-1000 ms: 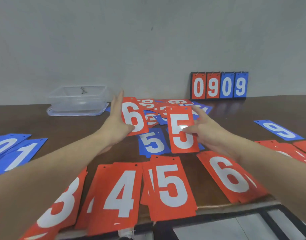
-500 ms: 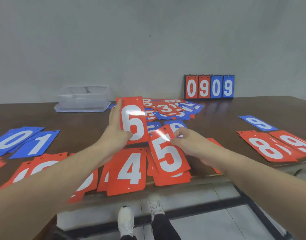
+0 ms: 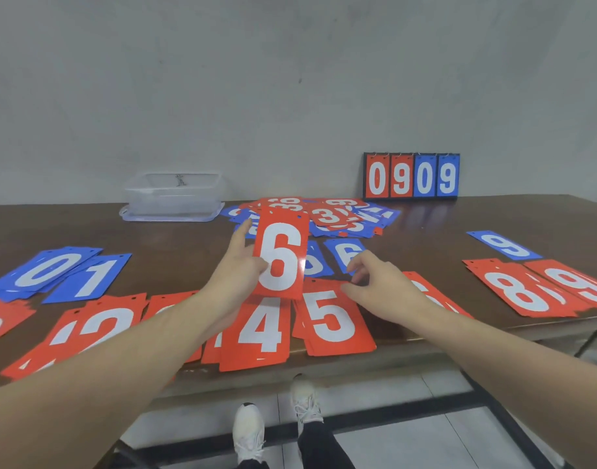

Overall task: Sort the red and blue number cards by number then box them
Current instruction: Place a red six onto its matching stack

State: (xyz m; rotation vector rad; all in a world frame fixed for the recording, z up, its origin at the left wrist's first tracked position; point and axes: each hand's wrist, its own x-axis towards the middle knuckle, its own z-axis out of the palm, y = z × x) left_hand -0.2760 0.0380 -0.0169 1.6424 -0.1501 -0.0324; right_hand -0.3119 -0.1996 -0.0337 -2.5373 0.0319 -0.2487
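My left hand (image 3: 237, 274) holds a red 6 card (image 3: 280, 255) upright above the table, thumb on its face. My right hand (image 3: 381, 282) hovers with loosely curled fingers just above the top right corner of the red 5 pile (image 3: 332, 318) and holds nothing. Red piles lie along the front edge: a 4 pile (image 3: 261, 333), a 2 pile (image 3: 90, 330), a 6 pile (image 3: 432, 296) partly under my right arm, then 8 (image 3: 517, 292) and 9 (image 3: 581, 282). Blue 0 (image 3: 50, 269) and 1 (image 3: 90, 279) lie at the left. An unsorted heap (image 3: 327, 214) sits behind.
A clear plastic box (image 3: 173, 198) stands at the back left on its lid. A flip scoreboard reading 0909 (image 3: 411, 176) leans at the wall. A single blue 9 (image 3: 503, 245) lies at the right. Loose blue cards (image 3: 346, 253) lie behind my hands. My feet show below the table edge.
My right hand has laid the red 5 card on the 5 pile and let go. My left hand still holds the red 6. The view has pulled back.
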